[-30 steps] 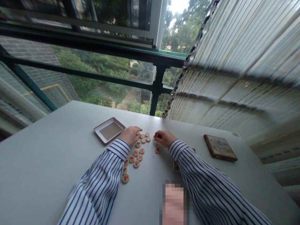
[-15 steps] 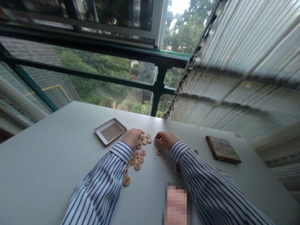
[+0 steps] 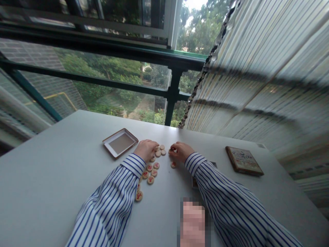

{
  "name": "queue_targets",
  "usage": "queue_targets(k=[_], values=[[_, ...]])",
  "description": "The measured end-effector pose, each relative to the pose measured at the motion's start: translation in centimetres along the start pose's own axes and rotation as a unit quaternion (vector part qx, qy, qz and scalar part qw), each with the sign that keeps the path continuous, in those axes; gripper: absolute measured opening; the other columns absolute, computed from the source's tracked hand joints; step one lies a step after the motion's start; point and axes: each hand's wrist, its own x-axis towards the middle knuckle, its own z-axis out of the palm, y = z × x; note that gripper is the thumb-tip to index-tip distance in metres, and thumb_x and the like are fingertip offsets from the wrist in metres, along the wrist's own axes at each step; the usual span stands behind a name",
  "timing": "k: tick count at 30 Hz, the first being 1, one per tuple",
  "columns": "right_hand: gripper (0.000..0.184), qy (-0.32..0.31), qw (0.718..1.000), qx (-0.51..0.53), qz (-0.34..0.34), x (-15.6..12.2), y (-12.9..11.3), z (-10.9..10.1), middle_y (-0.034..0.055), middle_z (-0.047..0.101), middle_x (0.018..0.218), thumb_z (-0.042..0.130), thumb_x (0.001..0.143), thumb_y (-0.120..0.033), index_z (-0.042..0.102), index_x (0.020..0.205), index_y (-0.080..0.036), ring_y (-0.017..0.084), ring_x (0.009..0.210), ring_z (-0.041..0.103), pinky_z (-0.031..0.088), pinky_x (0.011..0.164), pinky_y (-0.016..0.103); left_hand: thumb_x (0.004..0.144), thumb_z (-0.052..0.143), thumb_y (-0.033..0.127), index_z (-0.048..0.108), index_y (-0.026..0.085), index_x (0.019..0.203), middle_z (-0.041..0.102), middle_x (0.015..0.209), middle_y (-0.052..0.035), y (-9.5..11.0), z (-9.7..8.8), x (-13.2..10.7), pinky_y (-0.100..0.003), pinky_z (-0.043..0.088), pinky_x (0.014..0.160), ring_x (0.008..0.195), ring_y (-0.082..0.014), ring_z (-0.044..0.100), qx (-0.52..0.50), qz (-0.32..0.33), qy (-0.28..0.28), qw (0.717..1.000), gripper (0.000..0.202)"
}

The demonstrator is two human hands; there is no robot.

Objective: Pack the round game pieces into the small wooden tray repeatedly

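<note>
My left hand (image 3: 146,150) curls over the far left of a group of round wooden Chinese chess pieces. Its fingertips close on a plain-faced piece (image 3: 157,149), beside other plain-faced pieces (image 3: 158,154). Across a small gap, my right hand (image 3: 181,151) pinches another Chinese chess piece (image 3: 170,150) between thumb and fingers at table level. Just below it lies a single piece with a red character (image 3: 173,165). Several red-marked pieces (image 3: 150,180) spread toward me along my left forearm, which partly covers some of them.
An open shallow box lid (image 3: 110,149) lies on the white table (image 3: 77,164) at the left. Under my right forearm, a small box (image 3: 193,182) is mostly hidden. A flat decorated box (image 3: 244,161) rests at the right. Window railing and a striped curtain (image 3: 246,103) border the far side.
The view has shifted very slightly. Both hands and the pieces keep nearly the same places on the table.
</note>
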Motion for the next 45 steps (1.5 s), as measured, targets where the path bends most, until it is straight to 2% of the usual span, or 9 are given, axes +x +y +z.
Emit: queue_targets(k=[9, 13, 16, 21, 25, 28, 35, 40, 45], values=[[0.029, -0.014, 1.0, -0.016, 0.005, 0.0, -0.3, -0.2, 0.0064, 0.061, 0.089, 0.044, 0.078, -0.038, 0.064, 0.09, -0.02, 0.015, 0.075, 0.055, 0.035, 0.06, 0.023, 0.074, 0.048, 0.017, 0.062, 0.022, 0.094, 0.066, 0.095, -0.0033, -0.1, 0.3, -0.1, -0.028, 0.04, 0.083, 0.09, -0.0165, 0.056, 0.0, 0.006, 0.002, 1.0, 0.025], [0.032, -0.015, 1.0, -0.016, 0.006, 0.1, -0.1, -0.1, 0.0067, 0.06, 0.092, 0.046, 0.077, -0.039, 0.061, 0.097, -0.02, 0.015, 0.077, 0.055, 0.035, 0.061, 0.024, 0.076, 0.046, 0.019, 0.062, 0.023, 0.09, 0.066, 0.091, -0.0029, 0.1, 0.2, -0.1, -0.03, 0.041, 0.08, 0.088, -0.0172, 0.056, 0.002, 0.013, -0.003, 1.0, 0.022], [0.037, -0.015, 1.0, -0.013, 0.006, 0.0, 0.1, 0.0, 0.0068, 0.06, 0.096, 0.046, 0.077, -0.042, 0.057, 0.105, -0.02, 0.015, 0.078, 0.056, 0.036, 0.062, 0.023, 0.077, 0.044, 0.02, 0.062, 0.024, 0.088, 0.065, 0.089, -0.0031, 0.4, 0.2, -0.3, -0.036, 0.038, 0.084, 0.089, -0.0187, 0.055, 0.006, 0.007, 0.0, 1.0, 0.021], [0.04, -0.009, 1.0, -0.006, 0.002, -0.2, 0.2, -0.1, 0.006, 0.059, 0.099, 0.043, 0.078, -0.045, 0.054, 0.108, -0.021, 0.014, 0.075, 0.056, 0.037, 0.062, 0.023, 0.079, 0.044, 0.022, 0.061, 0.027, 0.086, 0.065, 0.091, -0.0009, 0.5, 0.5, -0.4, -0.052, 0.021, 0.095, 0.099, -0.0215, 0.05, -0.001, -0.018, 0.004, 1.0, 0.02], [0.04, -0.004, 1.0, -0.003, 0.003, -0.4, -0.1, -0.3, 0.0057, 0.058, 0.1, 0.041, 0.079, -0.045, 0.053, 0.109, -0.022, 0.014, 0.074, 0.056, 0.037, 0.062, 0.024, 0.08, 0.043, 0.026, 0.062, 0.027, 0.083, 0.066, 0.089, 0.0001, 0.5, 0.6, -0.4, -0.054, 0.014, 0.097, 0.098, -0.021, 0.05, -0.005, -0.015, 0.005, 1.0, 0.019], [0.04, 0.001, 1.0, -0.002, 0.005, -0.6, -0.4, -0.5, 0.0059, 0.058, 0.1, 0.04, 0.08, -0.044, 0.052, 0.111, -0.022, 0.014, 0.076, 0.056, 0.037, 0.063, 0.024, 0.079, 0.044, 0.027, 0.063, 0.025, 0.082, 0.066, 0.089, -0.0015, 0.5, 0.3, -0.3, -0.053, 0.014, 0.097, 0.096, -0.0209, 0.051, -0.011, -0.008, 0.007, 1.0, 0.019], [0.038, 0.015, 1.0, 0.003, 0.005, -0.9, -0.9, -0.8, 0.0061, 0.058, 0.101, 0.038, 0.082, -0.042, 0.052, 0.11, -0.021, 0.013, 0.076, 0.056, 0.038, 0.064, 0.024, 0.081, 0.042, 0.031, 0.063, 0.019, 0.092, 0.065, 0.096, -0.006, 0.4, -1.4, -0.1, -0.042, 0.03, 0.093, 0.091, -0.0188, 0.057, -0.108, -0.005, 0.053, 0.993, 0.026], [0.036, 0.03, 0.999, 0.012, -0.006, -0.9, -0.9, -0.6, 0.0055, 0.059, 0.098, 0.037, 0.082, -0.041, 0.053, 0.108, -0.021, 0.013, 0.074, 0.056, 0.038, 0.062, 0.023, 0.08, 0.043, 0.037, 0.063, 0.014, 0.096, 0.065, 0.095, -0.0088, 0.1, -2.1, -0.3, -0.029, 0.044, 0.08, 0.088, -0.0176, 0.059, -0.216, -0.036, 0.105, 0.97, 0.034], [0.034, 0.029, 0.999, 0.012, -0.005, -1.1, -1.2, -0.7, 0.0054, 0.059, 0.098, 0.038, 0.083, -0.039, 0.053, 0.108, -0.021, 0.012, 0.074, 0.057, 0.038, 0.063, 0.023, 0.077, 0.047, 0.043, 0.062, 0.014, 0.098, 0.066, 0.092, -0.0074, 0.1, -2.8, -0.4, -0.029, 0.046, 0.077, 0.085, -0.0181, 0.06, -0.329, -0.087, 0.113, 0.933, 0.039]])
